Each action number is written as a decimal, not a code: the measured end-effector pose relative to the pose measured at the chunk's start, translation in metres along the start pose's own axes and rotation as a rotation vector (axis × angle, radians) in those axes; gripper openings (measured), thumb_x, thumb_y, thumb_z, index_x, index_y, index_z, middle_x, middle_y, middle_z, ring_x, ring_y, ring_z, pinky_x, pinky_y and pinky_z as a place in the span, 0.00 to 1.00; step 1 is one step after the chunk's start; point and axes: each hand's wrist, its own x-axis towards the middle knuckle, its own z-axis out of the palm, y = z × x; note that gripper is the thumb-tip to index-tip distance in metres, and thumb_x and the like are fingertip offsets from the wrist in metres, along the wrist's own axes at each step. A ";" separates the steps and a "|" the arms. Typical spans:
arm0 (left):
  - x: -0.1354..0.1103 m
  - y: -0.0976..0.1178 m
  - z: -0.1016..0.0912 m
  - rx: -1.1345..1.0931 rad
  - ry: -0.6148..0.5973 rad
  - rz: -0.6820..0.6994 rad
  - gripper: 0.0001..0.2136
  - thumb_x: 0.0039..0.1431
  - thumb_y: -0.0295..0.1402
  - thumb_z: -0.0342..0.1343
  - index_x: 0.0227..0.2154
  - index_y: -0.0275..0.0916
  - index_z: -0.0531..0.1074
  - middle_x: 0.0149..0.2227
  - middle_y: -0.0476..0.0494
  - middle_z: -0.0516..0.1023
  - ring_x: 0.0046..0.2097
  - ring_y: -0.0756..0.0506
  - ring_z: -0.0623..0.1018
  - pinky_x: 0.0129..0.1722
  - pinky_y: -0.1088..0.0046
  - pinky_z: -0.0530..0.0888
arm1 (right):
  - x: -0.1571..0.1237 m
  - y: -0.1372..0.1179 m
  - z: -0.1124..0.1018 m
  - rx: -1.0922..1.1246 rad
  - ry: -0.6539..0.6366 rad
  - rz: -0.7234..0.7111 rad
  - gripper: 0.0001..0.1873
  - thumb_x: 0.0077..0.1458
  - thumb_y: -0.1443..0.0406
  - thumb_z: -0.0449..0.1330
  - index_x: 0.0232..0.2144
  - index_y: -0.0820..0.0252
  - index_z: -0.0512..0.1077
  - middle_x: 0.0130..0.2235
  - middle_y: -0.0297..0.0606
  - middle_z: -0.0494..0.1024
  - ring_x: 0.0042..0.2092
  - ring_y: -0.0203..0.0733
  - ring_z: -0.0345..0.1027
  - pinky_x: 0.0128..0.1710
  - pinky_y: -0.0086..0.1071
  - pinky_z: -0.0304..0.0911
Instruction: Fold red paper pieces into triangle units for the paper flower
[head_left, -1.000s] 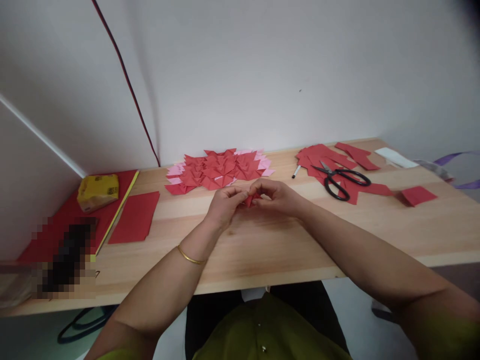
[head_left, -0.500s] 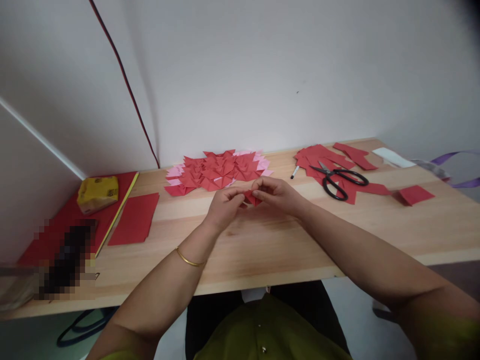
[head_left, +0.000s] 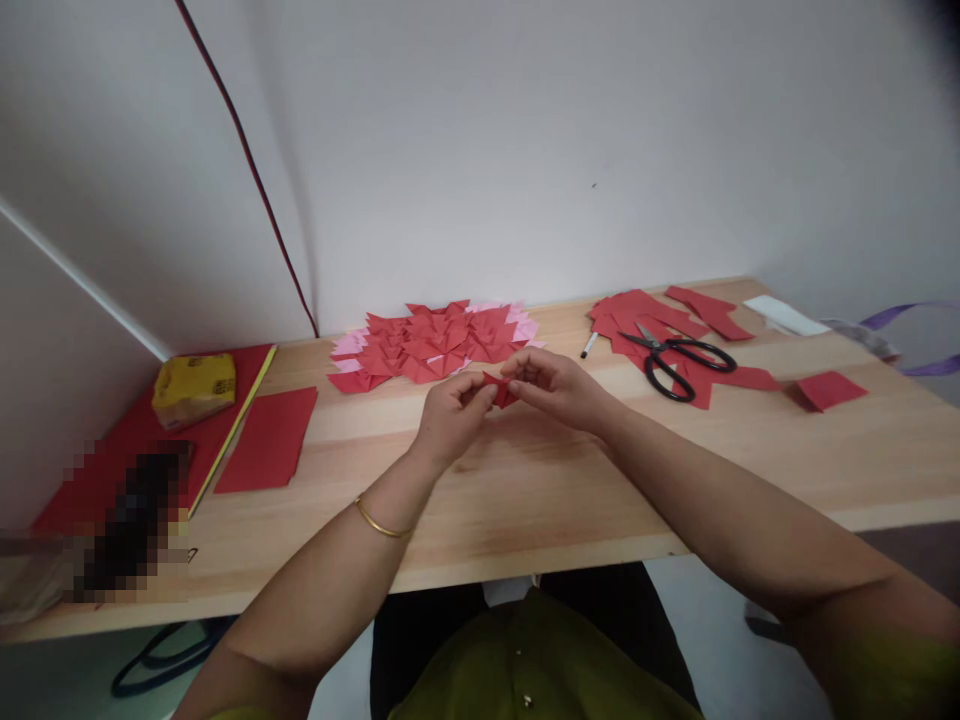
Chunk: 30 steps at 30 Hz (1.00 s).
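Both hands meet over the middle of the wooden table (head_left: 525, 500). My left hand (head_left: 450, 418) and my right hand (head_left: 559, 388) pinch a small folded red paper piece (head_left: 500, 390) between their fingertips, a little above the tabletop. Just behind them lies a spread of several folded red and pink paper pieces (head_left: 431, 342), flat on the table near the wall. A gold bangle (head_left: 379, 520) sits on my left wrist.
Black scissors (head_left: 679, 360) rest on loose red paper sheets (head_left: 652, 312) at the back right, with a pen (head_left: 591, 345) beside them. A red square (head_left: 831, 390) lies further right. At the left are a red sheet (head_left: 268, 440), a yellow packet (head_left: 193, 388) and a blurred dark object (head_left: 131, 530).
The hands have kept working the small red piece, lifting it slightly and shifting their fingertips. Nothing else on the table has moved.
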 end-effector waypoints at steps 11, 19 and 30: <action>-0.001 -0.001 -0.003 0.214 -0.006 0.117 0.09 0.58 0.33 0.51 0.28 0.37 0.74 0.28 0.46 0.76 0.31 0.50 0.72 0.33 0.74 0.68 | -0.001 -0.006 -0.001 -0.084 -0.019 -0.052 0.11 0.56 0.59 0.59 0.35 0.62 0.71 0.34 0.39 0.78 0.36 0.37 0.74 0.39 0.34 0.69; -0.001 -0.003 -0.001 0.170 -0.012 0.100 0.08 0.52 0.33 0.58 0.35 0.38 0.76 0.33 0.43 0.79 0.34 0.48 0.75 0.34 0.72 0.70 | -0.002 -0.006 -0.002 -0.133 0.015 -0.026 0.12 0.56 0.58 0.59 0.34 0.62 0.71 0.31 0.39 0.78 0.33 0.37 0.73 0.36 0.33 0.68; -0.001 0.000 -0.001 0.191 0.013 0.105 0.06 0.55 0.32 0.55 0.29 0.38 0.76 0.29 0.46 0.78 0.31 0.50 0.74 0.32 0.74 0.69 | -0.001 -0.005 0.001 -0.114 0.010 -0.035 0.11 0.56 0.59 0.59 0.33 0.62 0.70 0.32 0.39 0.78 0.35 0.37 0.74 0.37 0.32 0.68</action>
